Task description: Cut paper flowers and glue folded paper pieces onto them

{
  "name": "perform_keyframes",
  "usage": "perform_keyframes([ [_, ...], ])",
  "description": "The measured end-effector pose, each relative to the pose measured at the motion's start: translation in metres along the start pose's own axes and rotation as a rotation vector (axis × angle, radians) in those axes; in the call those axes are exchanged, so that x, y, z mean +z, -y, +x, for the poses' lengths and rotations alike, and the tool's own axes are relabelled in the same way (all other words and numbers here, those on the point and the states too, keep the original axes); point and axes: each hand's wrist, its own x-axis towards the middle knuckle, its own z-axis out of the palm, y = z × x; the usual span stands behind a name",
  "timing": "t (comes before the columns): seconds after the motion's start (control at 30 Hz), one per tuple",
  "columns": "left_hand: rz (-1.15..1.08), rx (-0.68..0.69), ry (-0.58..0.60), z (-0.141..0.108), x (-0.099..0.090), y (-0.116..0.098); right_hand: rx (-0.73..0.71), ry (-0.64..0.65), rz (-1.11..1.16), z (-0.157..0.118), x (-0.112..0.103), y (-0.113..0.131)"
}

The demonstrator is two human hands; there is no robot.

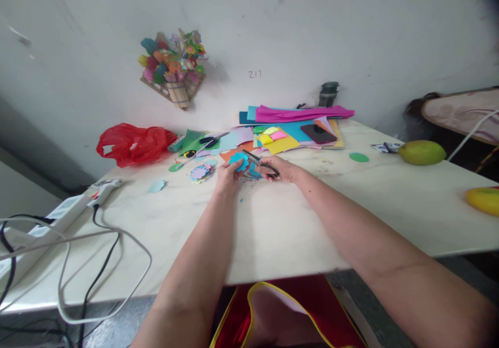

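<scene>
My left hand [228,176] pinches a blue scalloped paper flower [238,162] above the table. In my right hand [281,169] is a pair of scissors [255,159], its dark handles around the fingers and its blades beside the flower's edge. Blue paper scraps [254,171] lie under and between the hands. Left of them sits a small pile of scalloped paper flowers [200,171], a pink one on top. A pale blue paper piece [157,186] lies farther left.
Coloured sheets [286,142] and a phone [318,133] lie at the back, near a second pair of scissors [212,140]. A red plastic bag [134,145] and power strip [62,213] with cables are left. A mango [421,152] and green disc [358,157] are right.
</scene>
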Motion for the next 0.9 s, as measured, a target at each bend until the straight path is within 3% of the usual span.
perform_keyframes([
  [0.6, 0.066, 0.031, -0.022, 0.0006, -0.0021, 0.0007, -0.026, 0.033, 0.059, 0.0018, 0.0010, -0.0034],
  [0.9, 0.060, -0.027, -0.086, -0.0013, -0.0007, -0.0012, -0.061, 0.037, 0.066, 0.0006, 0.0075, 0.0015],
])
